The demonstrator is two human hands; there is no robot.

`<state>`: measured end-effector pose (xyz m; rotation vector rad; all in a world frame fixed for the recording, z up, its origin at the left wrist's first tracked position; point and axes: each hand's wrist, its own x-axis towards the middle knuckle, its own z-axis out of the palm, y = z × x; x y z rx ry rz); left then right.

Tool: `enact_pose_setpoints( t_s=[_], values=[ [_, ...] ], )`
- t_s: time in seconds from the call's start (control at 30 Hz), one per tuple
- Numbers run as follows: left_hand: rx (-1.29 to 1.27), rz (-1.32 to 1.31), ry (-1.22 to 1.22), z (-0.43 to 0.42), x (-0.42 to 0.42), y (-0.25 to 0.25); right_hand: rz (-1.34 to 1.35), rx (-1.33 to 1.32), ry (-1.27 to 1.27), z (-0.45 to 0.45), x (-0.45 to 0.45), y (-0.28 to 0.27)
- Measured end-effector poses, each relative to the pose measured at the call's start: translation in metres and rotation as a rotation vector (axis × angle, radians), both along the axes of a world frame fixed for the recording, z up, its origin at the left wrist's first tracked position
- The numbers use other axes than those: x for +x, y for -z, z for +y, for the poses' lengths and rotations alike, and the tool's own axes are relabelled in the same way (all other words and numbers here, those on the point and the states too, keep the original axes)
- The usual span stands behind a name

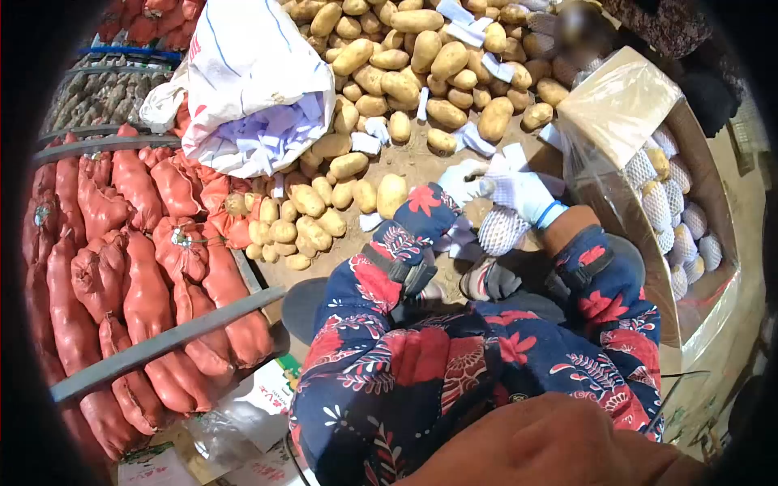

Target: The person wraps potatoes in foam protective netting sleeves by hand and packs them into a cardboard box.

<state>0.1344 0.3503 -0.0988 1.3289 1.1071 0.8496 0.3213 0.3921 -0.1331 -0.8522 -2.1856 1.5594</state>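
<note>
In front of my body both gloved hands are close together. My left hand (463, 181), in a white glove, has its fingers bent near a pale foam net sleeve (504, 166); what it grips is hard to make out. My right hand (524, 194), in a white and light blue glove, has its fingers closed around part of the sleeve. Just below them is a potato in a white foam net (503, 232). A bare potato (478, 212) lies under my left hand. Loose foam sleeves (474, 139) are scattered on the ground beyond my hands.
Potatoes (405, 81) are heaped ahead. A white sack (259, 73) of purplish sleeves stands left of them. Red net bags (142, 275) lie at the left behind a metal bar (170, 344). At the right, a plastic-lined cardboard box (713, 312) holds netted potatoes (683, 243).
</note>
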Motion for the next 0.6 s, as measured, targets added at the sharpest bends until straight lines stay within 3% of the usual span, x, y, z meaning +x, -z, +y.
enact_pose_setpoints(
  t_s=[0.03,0.1,0.13,0.17,0.2,0.23,0.27,0.33,0.37,0.4,0.43,0.5,0.53,0.57,0.6],
  values=[
    [0.011,0.032,-0.019,0.002,0.001,0.001,-0.050,0.002,0.060,-0.002,0.005,-0.009],
    [-0.068,-0.309,-0.253,0.001,0.006,0.013,-0.044,-0.030,0.198,-0.006,0.008,-0.029],
    [-0.171,-0.673,-0.328,0.005,0.010,0.005,0.014,-0.057,0.275,-0.008,0.007,-0.039],
    [-0.267,-1.039,-0.397,0.009,0.013,-0.004,0.098,-0.299,0.416,-0.009,0.005,-0.050],
    [-0.351,-1.041,-0.424,0.013,0.010,-0.002,0.222,-0.512,0.437,-0.006,0.006,-0.055],
    [-0.309,-1.151,-0.197,0.018,0.012,-0.001,0.340,-0.726,0.458,-0.002,0.008,-0.061],
    [-0.299,-1.159,-0.215,0.019,0.014,0.007,0.528,-0.971,0.402,-0.006,0.002,-0.093],
    [0.462,-0.090,-0.017,0.022,0.022,0.018,0.633,-0.983,0.389,-0.020,-0.006,-0.106],
    [0.798,0.475,0.088,0.024,0.024,0.022,0.476,-0.915,0.236,-0.029,-0.007,-0.093],
    [0.169,-0.157,-0.143,0.015,0.026,0.019,0.323,-0.821,0.094,-0.034,-0.006,-0.077],
    [-0.471,-0.771,-0.307,0.012,0.025,0.016,0.326,-0.922,0.090,-0.035,-0.004,-0.054],
    [0.050,0.055,-0.426,0.042,0.000,0.057,0.416,-1.206,0.148,-0.039,-0.004,-0.030],
    [0.148,0.286,-0.543,0.065,-0.023,0.096,0.507,-1.387,0.216,-0.042,-0.006,-0.030],
    [0.238,0.509,-0.674,0.086,-0.044,0.080,0.508,-1.435,0.225,-0.039,-0.008,-0.052],
    [0.090,0.723,-0.601,0.089,-0.065,0.065,0.523,-1.458,0.230,-0.034,-0.009,-0.071]
  ],
)
